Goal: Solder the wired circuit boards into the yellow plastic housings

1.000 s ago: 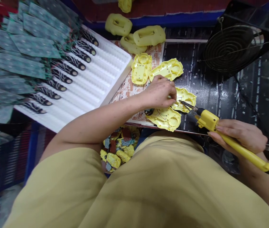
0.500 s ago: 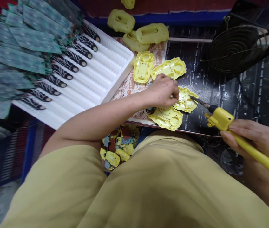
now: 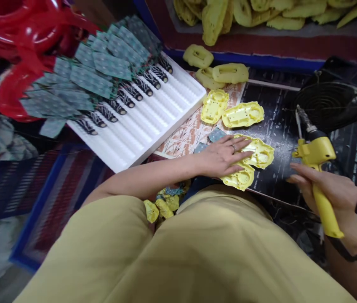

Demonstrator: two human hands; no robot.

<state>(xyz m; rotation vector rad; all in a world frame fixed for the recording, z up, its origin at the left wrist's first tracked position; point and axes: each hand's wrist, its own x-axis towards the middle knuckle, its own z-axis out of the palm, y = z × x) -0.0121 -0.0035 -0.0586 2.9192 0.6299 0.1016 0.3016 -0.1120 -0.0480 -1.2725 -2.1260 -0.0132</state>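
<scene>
My left hand lies flat with its fingers spread over two yellow plastic shell halves, the farther shell and the nearer shell. Parts of both shells are hidden under the fingers. A small circuit board shows beside the hand. Wrapped around the handle of a yellow soldering gun, my right hand is at the right, the metal tip pointing up and away from the shells. Farther back on the bench lie two more open shell halves, one upright shell and one slanted shell.
A white foam tray at the left carries several circuit boards with wired black parts. Yellow covers lie behind the shells. A crate of yellow pieces stands at the back, a black fan at the right.
My left hand has gone from a pinch above the shells to lying flat on them. The soldering gun has swung up and away from the shell. The view has shifted.
</scene>
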